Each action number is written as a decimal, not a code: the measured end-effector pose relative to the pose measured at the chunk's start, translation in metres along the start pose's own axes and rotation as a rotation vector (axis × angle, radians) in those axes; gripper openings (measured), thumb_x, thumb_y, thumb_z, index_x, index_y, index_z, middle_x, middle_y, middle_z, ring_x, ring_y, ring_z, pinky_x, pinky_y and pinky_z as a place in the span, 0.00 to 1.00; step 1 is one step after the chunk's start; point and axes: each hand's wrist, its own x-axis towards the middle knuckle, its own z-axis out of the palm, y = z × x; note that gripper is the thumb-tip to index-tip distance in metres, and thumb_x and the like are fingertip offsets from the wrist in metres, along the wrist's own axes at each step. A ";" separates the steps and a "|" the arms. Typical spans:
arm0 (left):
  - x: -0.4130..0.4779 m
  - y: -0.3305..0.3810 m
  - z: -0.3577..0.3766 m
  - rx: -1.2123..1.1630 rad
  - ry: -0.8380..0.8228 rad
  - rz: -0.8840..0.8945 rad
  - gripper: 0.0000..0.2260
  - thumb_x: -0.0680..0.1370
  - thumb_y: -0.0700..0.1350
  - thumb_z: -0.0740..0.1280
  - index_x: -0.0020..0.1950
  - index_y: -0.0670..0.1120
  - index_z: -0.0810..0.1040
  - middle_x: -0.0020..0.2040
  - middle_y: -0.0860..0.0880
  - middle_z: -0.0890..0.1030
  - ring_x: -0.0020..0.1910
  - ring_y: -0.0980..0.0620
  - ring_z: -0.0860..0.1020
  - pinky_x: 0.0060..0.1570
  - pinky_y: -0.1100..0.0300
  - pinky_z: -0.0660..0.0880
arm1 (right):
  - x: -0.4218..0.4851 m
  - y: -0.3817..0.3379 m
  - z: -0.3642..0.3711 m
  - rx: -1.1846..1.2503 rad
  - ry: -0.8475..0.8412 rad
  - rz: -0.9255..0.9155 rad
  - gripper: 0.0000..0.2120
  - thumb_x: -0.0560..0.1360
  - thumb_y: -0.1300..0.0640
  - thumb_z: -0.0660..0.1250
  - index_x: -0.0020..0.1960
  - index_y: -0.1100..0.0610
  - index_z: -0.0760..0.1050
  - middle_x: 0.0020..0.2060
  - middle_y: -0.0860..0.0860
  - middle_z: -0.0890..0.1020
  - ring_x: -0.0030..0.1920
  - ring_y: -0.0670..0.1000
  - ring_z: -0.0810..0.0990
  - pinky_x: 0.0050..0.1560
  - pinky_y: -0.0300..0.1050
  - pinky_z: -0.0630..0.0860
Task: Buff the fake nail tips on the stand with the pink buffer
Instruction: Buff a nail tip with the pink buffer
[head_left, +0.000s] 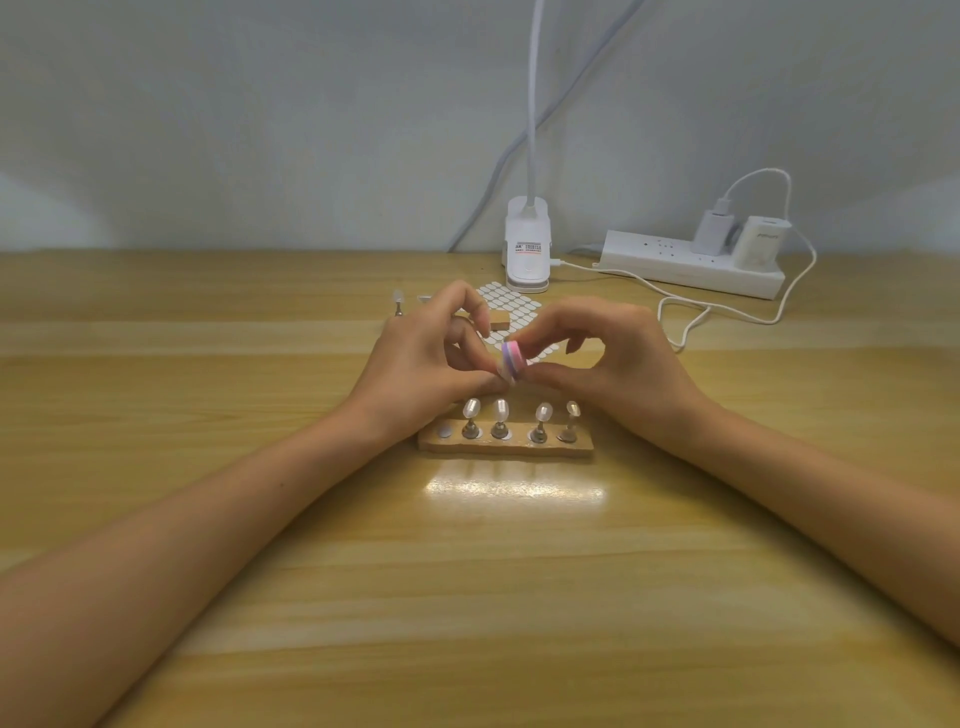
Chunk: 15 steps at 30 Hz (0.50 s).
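A wooden stand (506, 448) lies at the table's middle with several clear nail tips (500, 410) upright on metal pegs; its leftmost spot is a bare disc. Just above it my right hand (613, 364) pinches the small pink and purple buffer (512, 358) between thumb and fingers. My left hand (426, 364) pinches a nail tip on its peg (503, 375), and the buffer lies against that tip. The peg's lower part is hidden by my left fingers.
Behind my hands lies a white sheet of adhesive tabs (506, 301) with a small wooden block (500, 323). A lone nail tip on a peg (399, 302) stands at the back left. A clip lamp (527, 249), a power strip (691, 262) and a white cable (727, 312) sit at the back right.
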 end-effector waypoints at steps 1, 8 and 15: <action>0.000 0.000 0.000 -0.001 0.001 0.000 0.18 0.68 0.35 0.79 0.49 0.42 0.71 0.33 0.52 0.83 0.36 0.52 0.84 0.46 0.53 0.80 | 0.000 0.000 0.001 -0.021 0.009 -0.026 0.05 0.74 0.57 0.76 0.46 0.58 0.84 0.41 0.47 0.86 0.44 0.46 0.83 0.43 0.44 0.75; 0.000 -0.001 0.000 0.013 0.001 0.013 0.18 0.68 0.35 0.78 0.49 0.42 0.71 0.33 0.52 0.84 0.37 0.53 0.84 0.46 0.55 0.80 | 0.000 0.000 0.001 -0.028 0.005 -0.009 0.06 0.74 0.56 0.75 0.47 0.59 0.84 0.42 0.48 0.86 0.45 0.45 0.83 0.44 0.45 0.76; 0.000 0.000 -0.001 0.020 -0.011 0.031 0.20 0.68 0.36 0.79 0.52 0.43 0.70 0.33 0.53 0.83 0.37 0.53 0.84 0.49 0.52 0.80 | 0.001 -0.002 0.001 -0.003 -0.006 0.010 0.06 0.74 0.57 0.74 0.47 0.59 0.85 0.43 0.48 0.86 0.45 0.46 0.83 0.46 0.52 0.77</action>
